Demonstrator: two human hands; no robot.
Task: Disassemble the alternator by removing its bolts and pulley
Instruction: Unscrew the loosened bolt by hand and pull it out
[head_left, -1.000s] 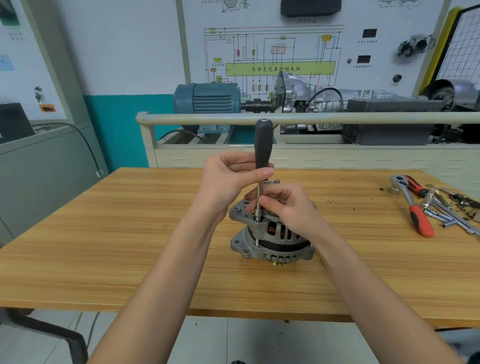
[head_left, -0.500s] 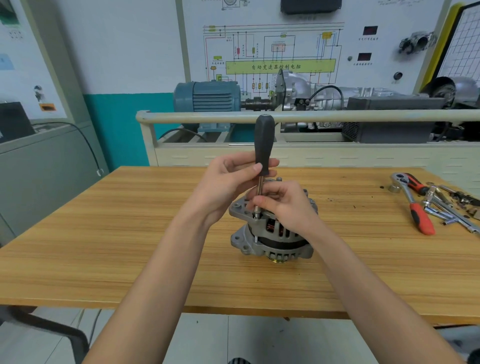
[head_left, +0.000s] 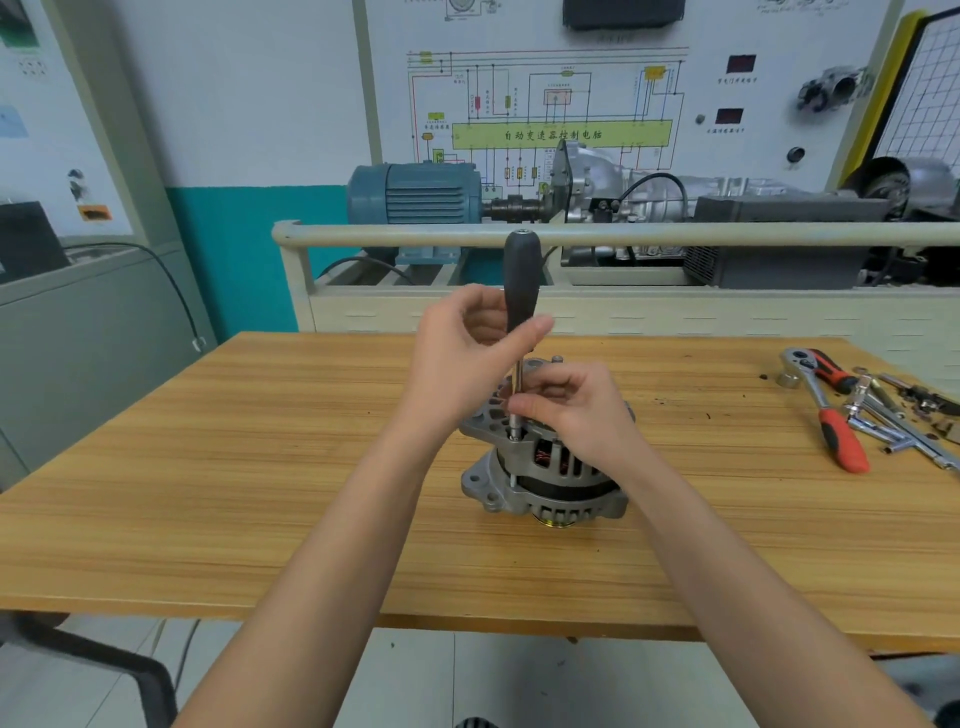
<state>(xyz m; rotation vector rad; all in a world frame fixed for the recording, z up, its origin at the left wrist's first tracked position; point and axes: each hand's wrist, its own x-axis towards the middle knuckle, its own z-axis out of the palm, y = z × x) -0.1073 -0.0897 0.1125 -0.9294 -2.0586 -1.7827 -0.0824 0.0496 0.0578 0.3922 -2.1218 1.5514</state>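
The silver alternator stands on the wooden table, its brass-coloured pulley facing down. A nut driver with a black handle stands upright on a bolt at the housing's front left edge. My left hand grips the lower part of the handle, thumb across its front. My right hand rests on top of the alternator and pinches the driver's steel shaft just above the bolt. The alternator's top face is mostly hidden under my right hand.
A red-handled ratchet, sockets and extension bars lie at the table's right edge. Behind the table runs a cream rail with a blue motor and gearbox rig. A grey cabinet stands at left.
My left hand has turned on the handle, the thumb sweeping to the right across its front. The alternator and my right hand stay where they were.
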